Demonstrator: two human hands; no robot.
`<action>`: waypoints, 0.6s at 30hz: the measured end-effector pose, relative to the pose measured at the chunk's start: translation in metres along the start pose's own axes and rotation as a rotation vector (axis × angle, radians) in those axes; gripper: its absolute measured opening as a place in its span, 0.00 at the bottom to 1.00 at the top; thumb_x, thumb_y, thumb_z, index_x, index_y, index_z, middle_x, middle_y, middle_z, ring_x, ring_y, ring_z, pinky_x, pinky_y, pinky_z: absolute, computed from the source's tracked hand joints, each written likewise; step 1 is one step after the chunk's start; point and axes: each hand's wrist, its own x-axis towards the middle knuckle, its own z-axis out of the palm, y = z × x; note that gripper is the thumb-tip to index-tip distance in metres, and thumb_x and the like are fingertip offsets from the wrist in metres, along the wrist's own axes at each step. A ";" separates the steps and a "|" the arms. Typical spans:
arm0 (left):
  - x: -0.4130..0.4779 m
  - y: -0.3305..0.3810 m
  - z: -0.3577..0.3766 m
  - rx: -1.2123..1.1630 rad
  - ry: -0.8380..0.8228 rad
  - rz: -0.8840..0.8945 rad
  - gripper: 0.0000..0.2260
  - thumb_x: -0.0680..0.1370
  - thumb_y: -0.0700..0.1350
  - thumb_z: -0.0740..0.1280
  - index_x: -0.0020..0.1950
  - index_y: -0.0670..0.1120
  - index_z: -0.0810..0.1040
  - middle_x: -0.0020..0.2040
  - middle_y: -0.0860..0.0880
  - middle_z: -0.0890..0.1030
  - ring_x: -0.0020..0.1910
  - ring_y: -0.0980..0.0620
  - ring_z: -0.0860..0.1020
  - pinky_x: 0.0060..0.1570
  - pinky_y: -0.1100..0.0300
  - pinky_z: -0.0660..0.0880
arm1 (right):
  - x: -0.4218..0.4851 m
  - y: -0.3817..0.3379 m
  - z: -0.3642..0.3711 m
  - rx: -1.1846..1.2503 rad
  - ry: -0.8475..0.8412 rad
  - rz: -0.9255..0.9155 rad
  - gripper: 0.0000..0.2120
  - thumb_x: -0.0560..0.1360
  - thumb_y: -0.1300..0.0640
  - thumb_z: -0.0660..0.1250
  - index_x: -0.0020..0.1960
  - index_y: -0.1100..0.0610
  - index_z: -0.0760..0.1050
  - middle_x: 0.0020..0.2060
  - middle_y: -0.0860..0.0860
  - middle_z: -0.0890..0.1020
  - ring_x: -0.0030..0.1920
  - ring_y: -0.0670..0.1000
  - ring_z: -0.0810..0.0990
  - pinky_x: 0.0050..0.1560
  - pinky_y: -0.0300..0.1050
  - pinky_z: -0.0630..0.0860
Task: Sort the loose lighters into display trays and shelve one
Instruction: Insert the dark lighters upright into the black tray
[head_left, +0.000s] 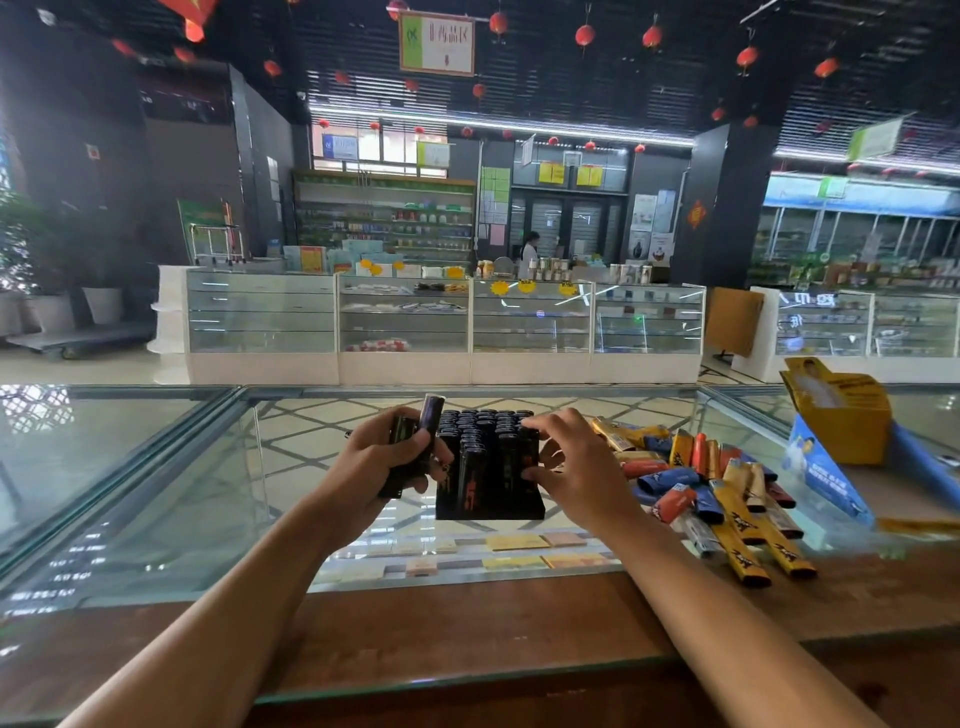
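Note:
A black display tray (488, 506) full of upright black lighters (480, 431) stands on the glass counter (156, 467) in the middle. My left hand (379, 457) grips a few dark lighters (426, 426) just left of the tray, one sticking up above my fingers. My right hand (576, 462) rests on the tray's right side, fingers curled over the lighter tops and thumb against the tray's side. A pile of loose yellow, blue and orange lighters (717, 488) lies on the counter right of the tray.
An open yellow box (841, 415) and a blue carton (826, 473) sit at the far right. A wooden counter edge (493, 613) runs along the front. Glass showcases (441, 317) line the shop floor beyond, with a person behind them.

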 end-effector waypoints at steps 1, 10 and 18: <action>0.000 0.000 0.001 0.006 -0.005 -0.002 0.06 0.82 0.34 0.63 0.58 0.36 0.74 0.48 0.33 0.81 0.40 0.43 0.80 0.35 0.57 0.77 | 0.000 0.001 0.000 0.008 0.012 0.007 0.23 0.74 0.44 0.73 0.65 0.52 0.76 0.52 0.47 0.75 0.46 0.49 0.79 0.46 0.49 0.81; -0.003 -0.002 0.003 0.052 -0.048 0.003 0.12 0.82 0.38 0.64 0.62 0.31 0.73 0.51 0.33 0.83 0.43 0.44 0.81 0.40 0.57 0.79 | -0.001 0.005 0.003 -0.018 0.006 0.007 0.18 0.74 0.52 0.75 0.63 0.52 0.78 0.53 0.49 0.78 0.50 0.50 0.79 0.49 0.52 0.81; -0.004 0.002 0.009 0.124 -0.042 -0.024 0.11 0.82 0.44 0.65 0.58 0.38 0.73 0.47 0.33 0.83 0.29 0.45 0.76 0.25 0.60 0.71 | -0.001 -0.001 -0.001 -0.119 0.072 -0.034 0.14 0.80 0.52 0.69 0.63 0.55 0.81 0.50 0.50 0.80 0.46 0.48 0.80 0.45 0.38 0.78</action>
